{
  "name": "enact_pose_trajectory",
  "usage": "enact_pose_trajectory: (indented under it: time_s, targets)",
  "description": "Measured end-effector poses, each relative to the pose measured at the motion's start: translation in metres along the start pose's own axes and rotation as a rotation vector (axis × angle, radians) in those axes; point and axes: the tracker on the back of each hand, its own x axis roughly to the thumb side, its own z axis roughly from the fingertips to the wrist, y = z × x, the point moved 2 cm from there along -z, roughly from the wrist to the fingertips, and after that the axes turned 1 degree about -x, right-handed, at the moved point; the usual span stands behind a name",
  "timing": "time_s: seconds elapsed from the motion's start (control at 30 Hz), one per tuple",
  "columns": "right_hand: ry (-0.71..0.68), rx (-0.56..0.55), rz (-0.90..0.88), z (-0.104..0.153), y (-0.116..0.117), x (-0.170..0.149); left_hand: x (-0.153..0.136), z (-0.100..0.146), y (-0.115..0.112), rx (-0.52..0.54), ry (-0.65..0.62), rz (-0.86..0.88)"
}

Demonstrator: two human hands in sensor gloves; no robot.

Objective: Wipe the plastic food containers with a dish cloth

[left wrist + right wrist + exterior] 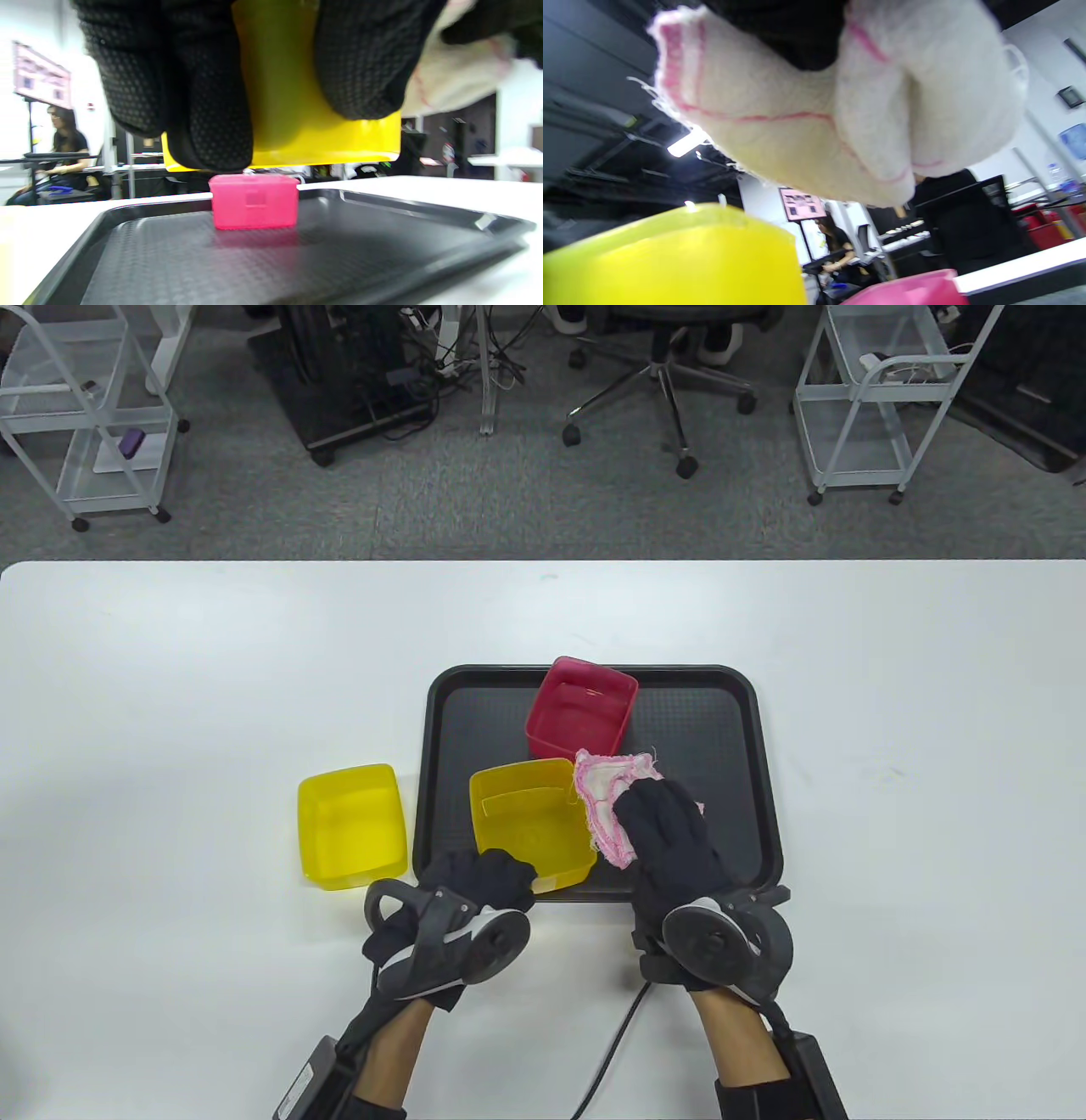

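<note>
A yellow container (530, 827) is held lifted above the black tray (721, 704); my left hand (488, 878) grips its near edge. In the left wrist view its fingers (203, 97) wrap the yellow container (288, 110), which hangs clear of the tray (297, 262). My right hand (666, 836) holds a white and pink dish cloth (607, 802) just right of that container; the cloth fills the right wrist view (818, 114) above the yellow container (670, 262). A red container (581, 708) stands upright at the tray's back, also in the left wrist view (253, 202). A second yellow container (352, 827) sits on the table, left of the tray.
The white table (170, 670) stretches wide on both sides of the tray. A black cable (615, 1044) runs over the table's near edge between my arms. Carts and an office chair stand on the floor beyond the far edge.
</note>
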Motion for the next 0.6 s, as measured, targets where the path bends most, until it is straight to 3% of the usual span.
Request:
enact_pose_trajectory:
  time_s: [0.23,0.4,0.6]
  targets:
    - [-0.164,0.063,-0.12,0.014,0.022,0.046,-0.017,0.004,0.015,0.122,0.203,0.138]
    - [-0.23,0.133,-0.13,0.021,0.036,0.065,-0.024,0.006,0.017,0.161,0.262,0.277]
    - [-0.158,0.179,-0.248,0.02,0.04,0.064,-0.028,0.008,0.021,0.189,0.252,0.341]
